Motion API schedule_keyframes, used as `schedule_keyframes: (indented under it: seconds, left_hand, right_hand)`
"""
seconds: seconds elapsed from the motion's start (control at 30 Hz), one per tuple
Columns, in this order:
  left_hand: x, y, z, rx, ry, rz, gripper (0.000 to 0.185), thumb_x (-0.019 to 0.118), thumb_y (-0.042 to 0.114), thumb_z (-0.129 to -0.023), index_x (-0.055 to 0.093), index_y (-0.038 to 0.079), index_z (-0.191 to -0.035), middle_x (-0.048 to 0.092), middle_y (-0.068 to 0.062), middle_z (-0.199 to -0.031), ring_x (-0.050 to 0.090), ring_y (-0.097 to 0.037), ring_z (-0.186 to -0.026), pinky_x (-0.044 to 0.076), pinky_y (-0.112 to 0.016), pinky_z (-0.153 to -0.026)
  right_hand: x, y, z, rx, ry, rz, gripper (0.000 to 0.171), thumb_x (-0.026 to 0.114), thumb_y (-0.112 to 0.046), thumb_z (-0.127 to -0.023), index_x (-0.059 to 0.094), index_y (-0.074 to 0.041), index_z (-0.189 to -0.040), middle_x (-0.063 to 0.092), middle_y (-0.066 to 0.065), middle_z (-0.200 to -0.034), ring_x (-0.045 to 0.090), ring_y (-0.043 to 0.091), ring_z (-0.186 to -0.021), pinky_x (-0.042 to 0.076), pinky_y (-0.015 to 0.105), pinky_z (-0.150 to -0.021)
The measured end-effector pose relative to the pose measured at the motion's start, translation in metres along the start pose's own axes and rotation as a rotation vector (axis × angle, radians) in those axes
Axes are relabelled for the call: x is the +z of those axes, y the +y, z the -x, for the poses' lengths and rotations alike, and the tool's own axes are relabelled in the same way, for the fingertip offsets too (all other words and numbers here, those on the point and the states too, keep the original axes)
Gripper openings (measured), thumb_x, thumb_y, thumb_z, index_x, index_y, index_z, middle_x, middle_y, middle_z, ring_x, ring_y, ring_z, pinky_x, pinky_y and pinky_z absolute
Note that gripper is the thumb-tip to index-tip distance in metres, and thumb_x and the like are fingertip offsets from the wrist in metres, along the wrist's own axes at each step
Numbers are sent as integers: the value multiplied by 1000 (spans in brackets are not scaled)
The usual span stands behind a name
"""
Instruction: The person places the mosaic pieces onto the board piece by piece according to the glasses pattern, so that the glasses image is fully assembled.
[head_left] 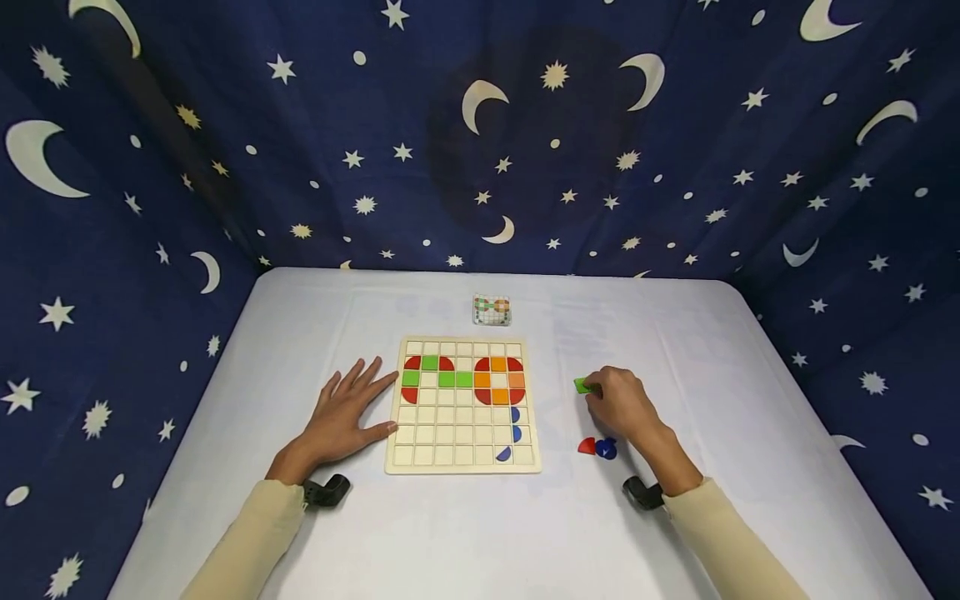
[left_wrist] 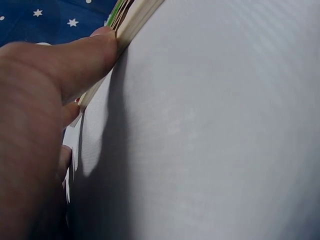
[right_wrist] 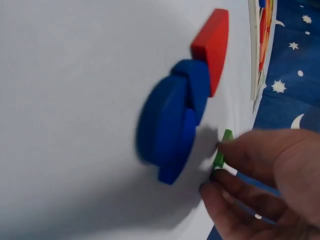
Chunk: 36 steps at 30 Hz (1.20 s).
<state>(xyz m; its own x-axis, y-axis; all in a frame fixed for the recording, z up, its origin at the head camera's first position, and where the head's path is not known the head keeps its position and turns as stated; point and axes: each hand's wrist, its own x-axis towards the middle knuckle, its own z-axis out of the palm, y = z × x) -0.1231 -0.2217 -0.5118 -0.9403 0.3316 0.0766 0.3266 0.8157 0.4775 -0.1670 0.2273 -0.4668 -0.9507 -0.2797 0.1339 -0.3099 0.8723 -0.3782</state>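
A pale wooden grid board [head_left: 446, 435] lies flat on the table with green, red, orange and blue pieces in its cells. My left hand [head_left: 341, 417] is spread beside it, thumb and index fingertip at the board's left edge. To the right of the board, my right hand [head_left: 624, 406] pinches a green tile [head_left: 580, 386] between thumb and fingers, low over the cloth. The right wrist view shows the same green tile [right_wrist: 227, 136], partly covered by the thumb. Nearer the wrist lie a red quarter-round piece [head_left: 587, 446] and several overlapping blue rounded pieces [head_left: 606, 449].
Behind the board sits a small pattern card [head_left: 492, 310] with a printed coloured grid. A white cloth [head_left: 337, 542] covers the table. Dark blue curtains [head_left: 555, 167] with moons and stars close off the back and sides.
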Motion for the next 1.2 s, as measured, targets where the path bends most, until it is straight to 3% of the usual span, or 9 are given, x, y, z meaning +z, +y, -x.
schedule_keyframes:
  seconds: [0.2,0.47,0.57,0.87,0.97,1.2]
  left_hand:
    - [0,0,1,5,-5,-3,82,71,51,-85,38,20,-153,18,-12,-162,6,-35,-148,0,-59,-113]
    - [1,1,1,-1,-6,-2,81,71,51,-85,39,20,-153,19,-13,-162,7,-36,-148,0,-59,-113]
    - [1,1,1,-6,-7,-3,81,71,51,-85,39,20,-152,19,-12,-162,7,-35,-148,1,-59,-113]
    - [-1,3,2,-9,-6,-4,80,71,50,-85,39,19,-152,19,-13,-162,7,-36,-148,0,-60,-113]
    - [-1,3,2,-3,-3,-4,80,71,50,-85,40,19,-152,20,-14,-161,8,-36,-148,1,-60,-113]
    - [-2,-1,2,14,3,-9,80,69,52,-86,39,20,-153,20,-13,-162,8,-36,-148,1,-60,-112]
  right_hand:
    - [3,4,-9,-84,9,2,10,79,1,-74,76,-2,-84,71,10,-89,66,23,-79,55,40,-68]
    - [9,-10,-29,-116,-48,92,19,83,-9,-73,78,-4,-91,73,6,-88,66,21,-81,55,41,-74]
    - [15,-29,-36,-168,-41,73,19,82,-12,-74,79,-6,-91,73,4,-89,66,19,-80,56,39,-73]
    - [47,-103,-57,-487,-17,15,10,78,-13,-79,79,-12,-89,70,-2,-87,61,10,-74,52,29,-63]
    - [59,-127,-63,-575,-40,6,10,77,-13,-82,79,-12,-91,71,-3,-90,63,10,-80,52,26,-66]
    - [79,-172,-68,-677,-142,80,8,70,-8,-86,77,-12,-85,72,-2,-89,66,12,-84,52,21,-71]
